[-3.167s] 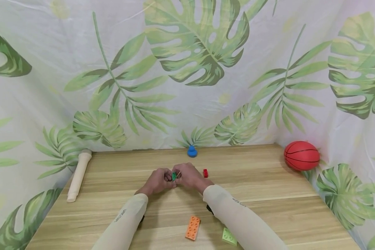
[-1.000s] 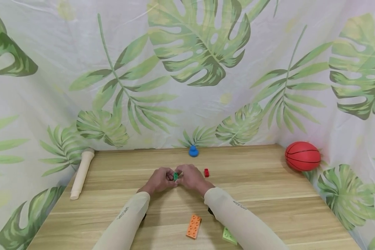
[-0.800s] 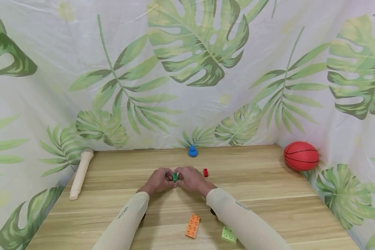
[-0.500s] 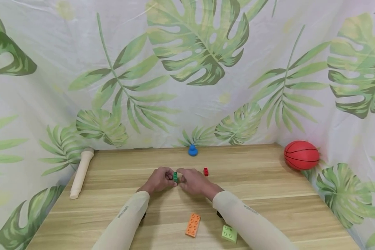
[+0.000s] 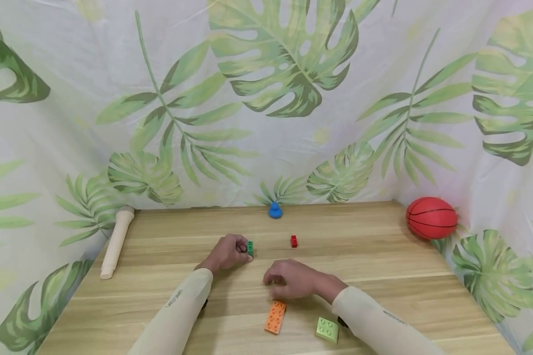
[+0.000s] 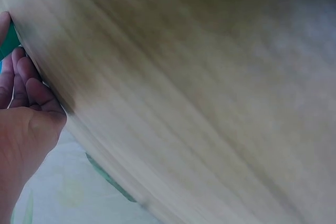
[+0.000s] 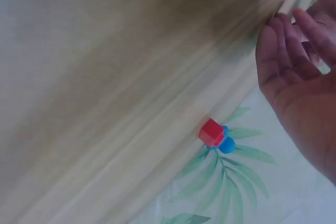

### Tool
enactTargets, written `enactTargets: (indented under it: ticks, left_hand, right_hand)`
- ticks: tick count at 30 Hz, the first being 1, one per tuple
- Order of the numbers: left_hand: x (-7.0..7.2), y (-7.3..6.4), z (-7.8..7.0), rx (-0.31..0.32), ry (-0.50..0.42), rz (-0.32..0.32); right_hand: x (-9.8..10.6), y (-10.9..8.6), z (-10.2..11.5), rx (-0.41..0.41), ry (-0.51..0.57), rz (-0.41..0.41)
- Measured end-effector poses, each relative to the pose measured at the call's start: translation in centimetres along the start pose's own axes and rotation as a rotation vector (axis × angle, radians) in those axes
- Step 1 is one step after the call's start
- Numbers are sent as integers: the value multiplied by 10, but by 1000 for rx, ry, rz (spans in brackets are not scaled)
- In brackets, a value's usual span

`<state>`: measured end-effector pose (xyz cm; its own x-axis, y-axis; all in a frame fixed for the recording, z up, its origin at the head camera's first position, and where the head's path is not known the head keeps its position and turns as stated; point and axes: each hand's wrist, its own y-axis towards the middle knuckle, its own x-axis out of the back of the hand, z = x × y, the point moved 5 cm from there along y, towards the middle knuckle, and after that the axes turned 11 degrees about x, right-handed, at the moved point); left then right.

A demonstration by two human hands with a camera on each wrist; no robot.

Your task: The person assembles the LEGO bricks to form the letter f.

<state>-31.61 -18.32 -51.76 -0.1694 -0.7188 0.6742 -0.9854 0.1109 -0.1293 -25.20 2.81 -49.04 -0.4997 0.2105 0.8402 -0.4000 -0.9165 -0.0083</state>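
My left hand [image 5: 226, 254] pinches a small green toy brick [image 5: 250, 248] upright between thumb and fingers, at the middle of the table. In the left wrist view only part of the green brick [image 6: 10, 40] shows, at the left edge. My right hand [image 5: 295, 280] hovers with loosely bent fingers and nothing in it, just beyond an orange toy brick [image 5: 275, 318]. To the right of that lies a light green brick [image 5: 326, 330], near the right sleeve. A small red brick [image 5: 294, 241] stands farther back; the right wrist view shows this red brick [image 7: 211, 132] too.
At the table's back edge sits a blue duck-like toy [image 5: 275, 211]. A red basketball [image 5: 431, 218] rests at the back right corner. Along the left edge lies a pale baton-shaped stick [image 5: 117, 242]. A leaf-patterned curtain [image 5: 266, 98] hangs behind the wooden table [image 5: 182, 227].
The right hand has let go of the green brick and moved right and toward the front, near the orange brick. My left hand stays in place with the green brick.
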Motion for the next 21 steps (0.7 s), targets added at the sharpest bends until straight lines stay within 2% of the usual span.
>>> enactTargets:
  ticks: [3,8,11,14,17,21]
  left_hand:
    - [0,0,-1,-4,-1,8]
    - [0,-1,-1,4,-4,8]
    - [1,-1,0,11,-7,7]
    - [1,-1,1,12,-6,6]
    - [1,0,2,16,-9,4]
    - [1,-1,1,9,-10,5]
  right_hand:
    - [-5,-10,5,45,85,40]
    - [-14,-24,14,72,191,129]
    - [-16,-30,17,88,186,160]
    - [-18,-34,18,106,137,175]
    - [-19,-36,18,111,99,174]
    - [-21,-38,19,96,108,160]
